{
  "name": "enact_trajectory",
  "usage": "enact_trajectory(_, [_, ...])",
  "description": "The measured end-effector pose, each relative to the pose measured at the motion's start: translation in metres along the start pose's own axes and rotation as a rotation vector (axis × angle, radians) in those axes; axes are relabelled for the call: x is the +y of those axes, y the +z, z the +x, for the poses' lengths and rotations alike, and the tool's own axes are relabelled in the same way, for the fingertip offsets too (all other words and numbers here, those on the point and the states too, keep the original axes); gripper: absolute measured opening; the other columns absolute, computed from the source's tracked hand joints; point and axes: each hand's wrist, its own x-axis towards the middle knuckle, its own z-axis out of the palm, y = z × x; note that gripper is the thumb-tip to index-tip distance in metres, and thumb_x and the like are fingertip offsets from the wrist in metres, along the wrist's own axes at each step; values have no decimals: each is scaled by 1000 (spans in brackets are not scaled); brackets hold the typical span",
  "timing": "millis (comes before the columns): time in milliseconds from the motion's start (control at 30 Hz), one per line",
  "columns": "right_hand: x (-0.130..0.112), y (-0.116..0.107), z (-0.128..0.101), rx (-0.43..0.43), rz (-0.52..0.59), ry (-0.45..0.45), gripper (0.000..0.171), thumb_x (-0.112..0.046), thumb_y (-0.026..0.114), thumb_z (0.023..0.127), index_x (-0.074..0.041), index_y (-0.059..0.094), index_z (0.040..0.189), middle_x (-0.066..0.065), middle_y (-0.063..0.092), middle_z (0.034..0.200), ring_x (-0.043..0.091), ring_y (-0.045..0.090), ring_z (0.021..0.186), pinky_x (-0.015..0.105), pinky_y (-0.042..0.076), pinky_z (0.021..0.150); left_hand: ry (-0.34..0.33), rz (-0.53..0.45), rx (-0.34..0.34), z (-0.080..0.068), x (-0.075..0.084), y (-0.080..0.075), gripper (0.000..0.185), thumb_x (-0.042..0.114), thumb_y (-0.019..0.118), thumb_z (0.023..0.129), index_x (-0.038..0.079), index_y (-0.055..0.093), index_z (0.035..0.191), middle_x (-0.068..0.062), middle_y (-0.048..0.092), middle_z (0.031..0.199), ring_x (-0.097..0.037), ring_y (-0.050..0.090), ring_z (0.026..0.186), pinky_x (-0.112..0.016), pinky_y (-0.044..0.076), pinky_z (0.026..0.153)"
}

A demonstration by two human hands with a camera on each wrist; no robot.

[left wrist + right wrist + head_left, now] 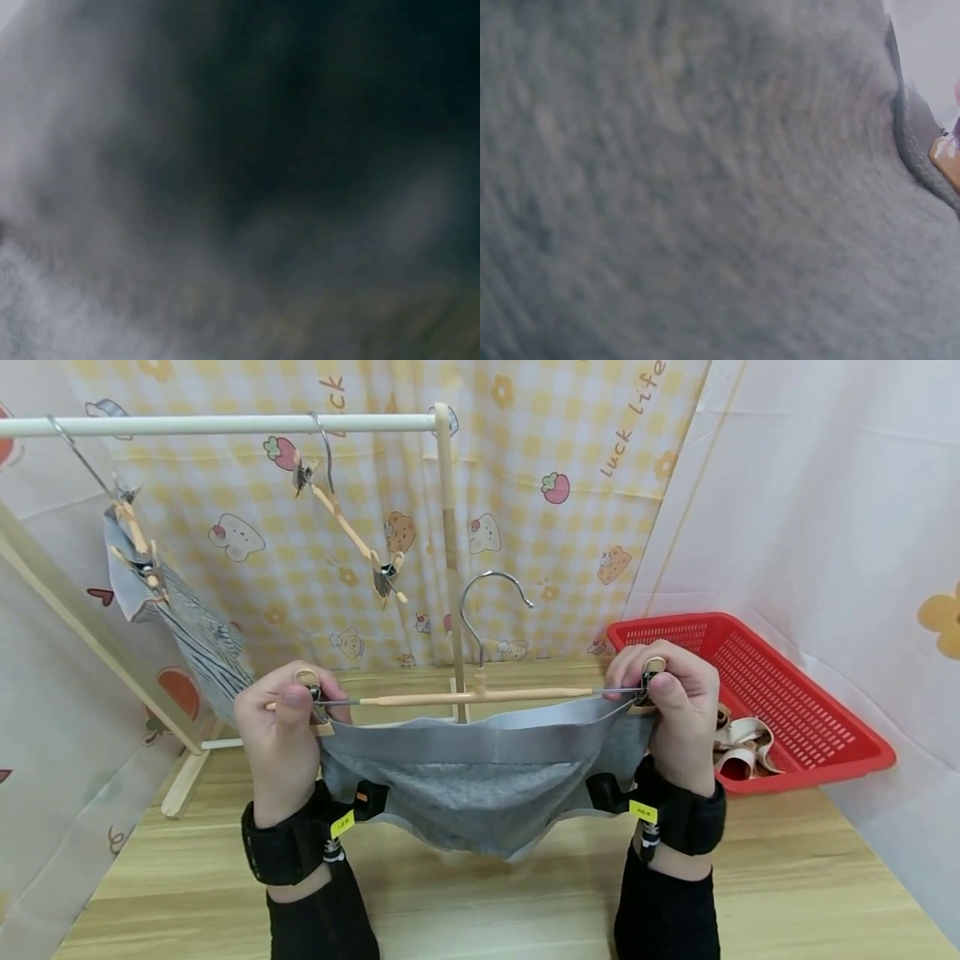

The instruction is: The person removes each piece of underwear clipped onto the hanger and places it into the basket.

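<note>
Wooden table (480, 893): both hands pinch hanger (480, 697) clips, grey underwear (480, 777) clipped.

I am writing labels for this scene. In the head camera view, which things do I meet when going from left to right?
Striped garment on a hanger → left hand → grey underwear on a clip hanger → right hand → red basket.
</note>
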Motion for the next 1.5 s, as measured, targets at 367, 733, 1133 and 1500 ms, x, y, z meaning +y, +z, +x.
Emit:
enact_trajectory(367, [5, 6, -1, 110, -19, -65, 50, -29, 69, 92, 9, 52, 63, 11, 57, 57, 24, 53, 58, 31, 42, 61, -10, 2, -2, -3, 0, 0, 64, 54, 70, 88, -5, 63, 65, -5, 57, 51, -10, 47, 42, -22, 21, 38])
enact_trajectory(733, [6, 8, 1, 134, -13, -64, 51, -28, 71, 92, 10, 53, 63, 11, 57, 57, 24, 54, 57, 30, 42, 60, -20, 20, 8, 0, 0, 1, 66, 56, 70, 87, -5, 62, 64, -5, 57, 51, -10, 47, 44, -23, 21, 40])
enact_trajectory(1133, [7, 6, 2, 135, -112, -40, 55, -35, 69, 93, 9, 54, 64, 10, 56, 60, 21, 53, 58, 28, 39, 58, -18, 29, -5, 0, 0, -1, 66, 56, 70, 87, -6, 62, 64, -5, 58, 53, -10, 47, 44, -23, 19, 38])
enact_trajectory(1500, [6, 3, 1, 140, -162, -9, 56, -39, 68, 93, 9, 56, 67, 10, 58, 62, 20, 53, 58, 26, 38, 56, -14, 28, -9, 0, 1, -1, 64, 54, 70, 88, -5, 63, 65, -4, 57, 51, -10, 42, 41, -22, 15, 38])
